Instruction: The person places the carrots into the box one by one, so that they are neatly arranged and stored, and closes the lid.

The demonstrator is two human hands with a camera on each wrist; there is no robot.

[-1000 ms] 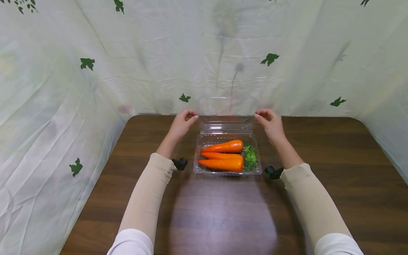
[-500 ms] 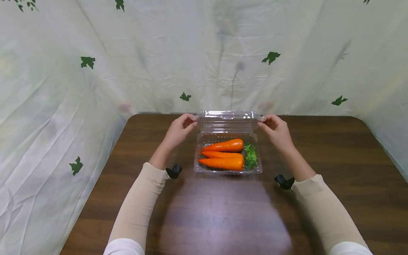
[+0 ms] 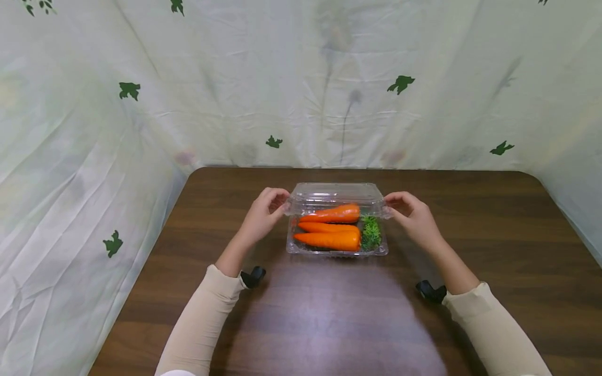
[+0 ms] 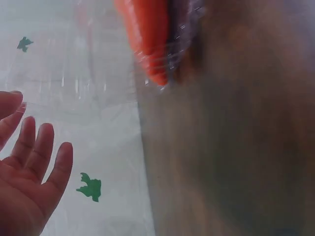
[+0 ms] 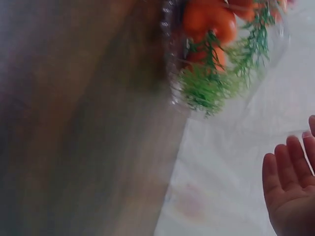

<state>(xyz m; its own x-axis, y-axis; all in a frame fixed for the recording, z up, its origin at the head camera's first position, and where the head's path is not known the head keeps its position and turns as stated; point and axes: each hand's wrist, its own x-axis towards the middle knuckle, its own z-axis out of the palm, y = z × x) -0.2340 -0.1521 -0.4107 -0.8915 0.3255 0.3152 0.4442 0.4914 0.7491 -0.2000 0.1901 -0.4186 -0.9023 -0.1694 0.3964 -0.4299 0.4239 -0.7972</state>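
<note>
A clear plastic clamshell container (image 3: 337, 254) stands on the table with three orange carrots (image 3: 329, 241) and their green tops (image 3: 371, 233) inside. Its hinged lid (image 3: 334, 191) is tilted partway over the base, covering the rear carrot. My left hand (image 3: 261, 215) pinches the lid's left corner between thumb and index finger. At the opposite corner my right hand (image 3: 415, 216) pinches the lid in the same way. In the left wrist view the other fingers (image 4: 60, 167) of the left hand are spread loosely. The right wrist view cuts off part of the right hand (image 5: 290, 191).
The dark wooden table (image 3: 329, 313) reaches back to a pale curtain (image 3: 226, 104) printed with green leaf-like shapes. Curtain also hangs along both sides. A small black wrist camera (image 3: 253, 277) sits on the left wrist, another black camera (image 3: 430, 291) on the right.
The lid has swung from upright at the back forward and down over the base. Both hands have come nearer with it, gripping its corners. The carrots have stayed in place.
</note>
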